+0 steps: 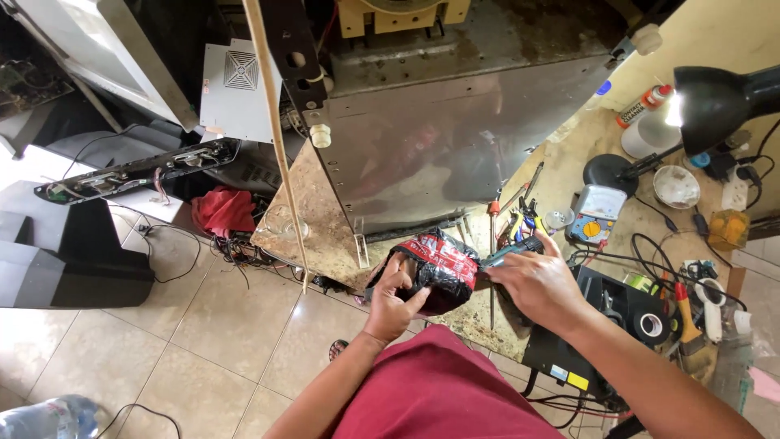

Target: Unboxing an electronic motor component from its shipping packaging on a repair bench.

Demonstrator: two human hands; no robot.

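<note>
A red and black wrapped bundle is held at the near edge of the bench, just in front of the big metal chassis. It is gripped by the left hand, thumb and fingers closed round its left side. A dark-handled tool is clasped in the right hand, its tip set against the bundle's right side; the tip itself is hidden, so the kind of tool cannot be told.

The step is judged best done with the bundle kept steady against the bench edge and the tip worked away from the left fingers, which lie close by. Light pressure is advised, since the wrapping looks soft and crumpled. The meter and pliers lie just beyond, far of the right hand, and the tape roll to its right.
</note>
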